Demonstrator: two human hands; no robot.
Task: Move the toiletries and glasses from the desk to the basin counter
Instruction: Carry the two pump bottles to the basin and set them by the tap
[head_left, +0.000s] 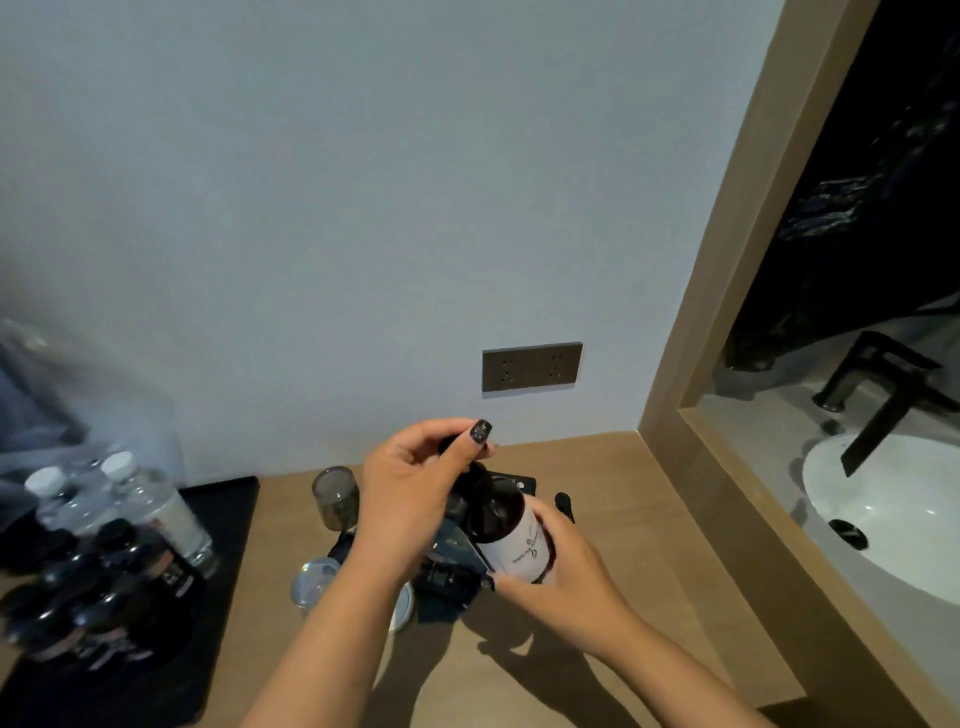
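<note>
A dark brown pump bottle (506, 525) with a white label is held above the wooden desk (613, 545). My right hand (563, 571) grips its lower body from the right. My left hand (415, 493) curls round the black pump head at the top. Under the bottle lie dark toiletry packets (447, 577) on the desk. A smoky glass (336, 498) stands upright to the left, a clear glass (311, 582) lies nearer me, and a white round lid (402, 608) shows beside my left forearm. The basin counter (753, 467) lies beyond the wooden frame at right.
A black tray (223, 525) at the left holds water bottles (156, 509) and several dark bottles (104, 597). A wall socket (531, 367) sits above the desk. A white basin (893, 509) with a black tap (878, 395) is at right behind the wooden frame (727, 291).
</note>
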